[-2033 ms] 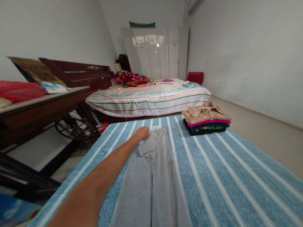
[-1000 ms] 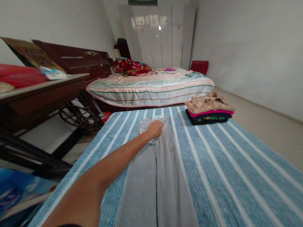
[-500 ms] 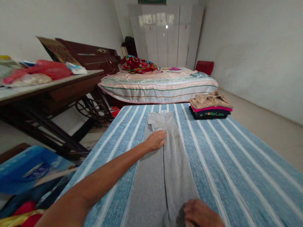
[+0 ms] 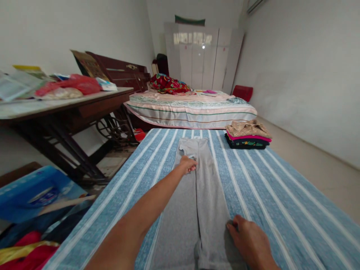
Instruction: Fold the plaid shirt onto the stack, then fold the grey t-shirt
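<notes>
Grey pants [image 4: 180,210] lie lengthwise on a blue-and-white striped cloth [image 4: 135,187], waistband at the far end with a white label [image 4: 196,137]. My left hand [image 4: 188,165] is closed at the crotch, its curled fingers gripping the fabric there. Part of the waist cloth is turned back just beyond it. My right hand [image 4: 251,236] sits low at the right leg's outer edge, thumb and fingers pinched together on the grey fabric. The lower ends of the legs run out of view at the bottom.
Folded clothes [image 4: 248,135] are stacked at the far right of the striped surface. Beyond stands a bed [image 4: 194,108] with a red floral quilt [image 4: 168,84]. On the left are a sewing-machine table [image 4: 92,103] and a blue package [image 4: 39,193] over loose clothes.
My right hand has moved up and slightly right along the pant leg, its fingers now pinched at the edge. My left hand stays near the crotch, more tightly curled. The camera view has tilted up.
</notes>
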{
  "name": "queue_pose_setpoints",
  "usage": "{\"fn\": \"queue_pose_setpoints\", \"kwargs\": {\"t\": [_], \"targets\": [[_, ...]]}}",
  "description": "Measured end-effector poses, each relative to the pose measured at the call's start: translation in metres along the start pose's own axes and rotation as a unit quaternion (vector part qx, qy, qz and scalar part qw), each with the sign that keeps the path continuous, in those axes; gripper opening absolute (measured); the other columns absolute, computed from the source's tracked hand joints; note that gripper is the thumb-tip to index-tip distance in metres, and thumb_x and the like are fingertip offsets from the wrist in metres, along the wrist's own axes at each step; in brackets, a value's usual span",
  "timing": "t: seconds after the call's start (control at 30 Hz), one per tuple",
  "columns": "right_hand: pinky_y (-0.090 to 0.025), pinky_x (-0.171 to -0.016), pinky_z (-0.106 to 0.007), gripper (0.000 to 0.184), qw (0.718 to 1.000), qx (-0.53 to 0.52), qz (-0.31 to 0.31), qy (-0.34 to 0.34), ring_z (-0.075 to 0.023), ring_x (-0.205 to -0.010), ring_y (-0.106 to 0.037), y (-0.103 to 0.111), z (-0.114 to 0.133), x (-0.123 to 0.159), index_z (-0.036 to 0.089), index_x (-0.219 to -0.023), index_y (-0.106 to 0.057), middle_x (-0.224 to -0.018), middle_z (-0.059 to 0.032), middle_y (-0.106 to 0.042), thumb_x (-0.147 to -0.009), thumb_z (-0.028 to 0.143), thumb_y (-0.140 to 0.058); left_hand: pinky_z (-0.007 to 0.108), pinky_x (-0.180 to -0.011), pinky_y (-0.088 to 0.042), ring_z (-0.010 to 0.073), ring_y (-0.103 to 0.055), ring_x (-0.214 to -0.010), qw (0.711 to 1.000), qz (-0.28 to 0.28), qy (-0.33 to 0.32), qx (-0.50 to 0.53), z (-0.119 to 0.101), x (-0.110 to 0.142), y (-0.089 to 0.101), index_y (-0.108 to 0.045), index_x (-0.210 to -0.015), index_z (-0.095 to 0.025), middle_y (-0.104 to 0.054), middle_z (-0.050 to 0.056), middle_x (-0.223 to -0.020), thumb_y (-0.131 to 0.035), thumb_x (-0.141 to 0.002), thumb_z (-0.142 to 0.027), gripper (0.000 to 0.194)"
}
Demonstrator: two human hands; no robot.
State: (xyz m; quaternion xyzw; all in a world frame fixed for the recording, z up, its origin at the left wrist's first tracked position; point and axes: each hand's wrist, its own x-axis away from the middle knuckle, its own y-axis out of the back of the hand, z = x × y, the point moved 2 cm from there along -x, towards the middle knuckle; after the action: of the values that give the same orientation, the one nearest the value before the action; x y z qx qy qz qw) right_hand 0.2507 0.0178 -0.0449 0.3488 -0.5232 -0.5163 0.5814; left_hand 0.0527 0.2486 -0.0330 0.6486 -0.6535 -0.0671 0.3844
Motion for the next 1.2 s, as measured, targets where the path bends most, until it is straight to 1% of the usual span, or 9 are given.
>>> {"fn": "queue_pose_setpoints", "kwargs": {"t": [0.27, 0.37, 0.5, 0.63, 0.77, 0.9, 1.0, 1.1, 1.2], "targets": [[-0.037, -0.057, -0.027, 0.02, 1.0, -0.018, 0.012, 0.002, -0.0243, -0.08, -0.067, 0.001, -0.001, -0.003, 0.022, -0.077, -0.065, -0.08, -0.0054, -0.071, -0.089, 0.027, -0.049, 0.037, -0.077, -0.053, 0.0192, -0.06, -0.093, 0.999, -0.003, -0.031, -0.032, -0.006, -0.019, -0.01, -0.057, -0.112, -0.015, -0.059, 0.007, -0.11, -0.058, -0.088, -0.032, 0.029], [-0.034, -0.054, -0.026, 0.022, 0.999, -0.026, -0.015, 0.02, -0.0231, -0.075, -0.067, -0.004, -0.004, -0.003, 0.022, -0.073, -0.064, -0.074, -0.0041, -0.07, -0.089, 0.025, -0.048, 0.036, -0.075, -0.053, 0.0183, -0.061, -0.091, 0.998, -0.013, -0.055, -0.018, -0.008, -0.018, -0.01, -0.057, -0.112, -0.015, -0.06, 0.007, -0.109, -0.057, -0.089, -0.032, 0.029], [-0.032, -0.052, -0.026, 0.025, 0.996, -0.039, -0.069, 0.034, -0.0214, -0.069, -0.066, -0.009, -0.006, 0.001, 0.023, -0.07, -0.06, -0.067, -0.0013, -0.068, -0.09, 0.025, -0.046, 0.031, -0.067, -0.055, 0.0144, -0.062, -0.08, 0.998, -0.011, -0.06, 0.003, -0.01, -0.012, -0.01, -0.057, -0.11, -0.014, -0.062, 0.005, -0.101, -0.054, -0.091, -0.032, 0.026], [-0.032, -0.052, -0.027, 0.024, 0.997, -0.033, -0.064, 0.027, -0.0232, -0.069, -0.066, -0.009, -0.004, 0.005, 0.024, -0.073, -0.059, -0.068, -0.0008, -0.068, -0.091, 0.026, -0.044, 0.026, -0.058, -0.054, 0.0119, -0.062, -0.071, 0.999, -0.017, -0.049, -0.001, -0.005, -0.011, -0.009, -0.058, -0.106, -0.013, -0.063, 0.004, -0.093, -0.058, -0.088, -0.026, 0.022], [-0.033, -0.053, -0.027, 0.024, 0.997, -0.041, -0.051, 0.028, -0.023, -0.071, -0.066, -0.01, -0.001, 0.007, 0.024, -0.072, -0.056, -0.071, -0.0006, -0.067, -0.092, 0.027, -0.042, 0.021, -0.047, -0.05, 0.0152, -0.065, -0.07, 0.996, -0.063, -0.068, -0.012, 0.002, -0.014, -0.005, -0.051, -0.117, -0.014, -0.065, 0.007, -0.101, -0.065, -0.076, -0.016, 0.043], [-0.033, -0.053, -0.027, 0.015, 0.995, -0.057, -0.075, 0.015, -0.0224, -0.067, -0.066, -0.017, -0.002, 0.008, 0.023, -0.098, -0.056, -0.067, -0.0003, -0.067, -0.092, 0.025, -0.043, 0.02, -0.044, -0.048, 0.0202, -0.067, -0.075, 0.991, -0.088, -0.093, -0.035, 0.005, -0.014, -0.004, -0.049, -0.119, -0.017, -0.063, 0.01, -0.113, -0.071, -0.067, -0.019, 0.057], [-0.034, -0.053, -0.027, 0.028, 0.994, -0.073, -0.079, 0.02, -0.0213, -0.065, -0.066, -0.021, -0.006, 0.009, 0.019, -0.117, -0.05, -0.066, -0.0003, -0.067, -0.09, 0.022, -0.046, 0.021, -0.043, -0.049, 0.0193, -0.068, -0.067, 0.993, -0.072, -0.083, -0.04, 0.007, -0.009, -0.005, -0.046, -0.122, -0.016, -0.068, 0.009, -0.102, -0.07, -0.068, -0.022, 0.059], [-0.033, -0.053, -0.026, 0.033, 0.992, -0.092, -0.081, 0.033, -0.0202, -0.064, -0.065, -0.021, -0.01, 0.01, 0.019, -0.121, -0.049, -0.066, 0.0004, -0.066, -0.088, 0.021, -0.046, 0.021, -0.045, -0.05, 0.0168, -0.066, -0.058, 0.996, -0.043, -0.071, -0.041, 0.009, -0.002, -0.006, -0.044, -0.123, -0.016, -0.07, 0.005, -0.084, -0.068, -0.069, -0.019, 0.059], [-0.032, -0.053, -0.026, 0.033, 0.989, -0.122, -0.074, 0.035, -0.0191, -0.062, -0.064, -0.02, -0.014, 0.011, 0.02, -0.12, -0.05, -0.064, 0.0026, -0.065, -0.088, 0.023, -0.045, 0.023, -0.046, -0.05, 0.018, -0.066, -0.056, 0.994, -0.036, -0.081, -0.056, 0.011, 0.004, -0.006, -0.042, -0.127, -0.015, -0.07, 0.006, -0.082, -0.068, -0.067, -0.011, 0.066]]}}
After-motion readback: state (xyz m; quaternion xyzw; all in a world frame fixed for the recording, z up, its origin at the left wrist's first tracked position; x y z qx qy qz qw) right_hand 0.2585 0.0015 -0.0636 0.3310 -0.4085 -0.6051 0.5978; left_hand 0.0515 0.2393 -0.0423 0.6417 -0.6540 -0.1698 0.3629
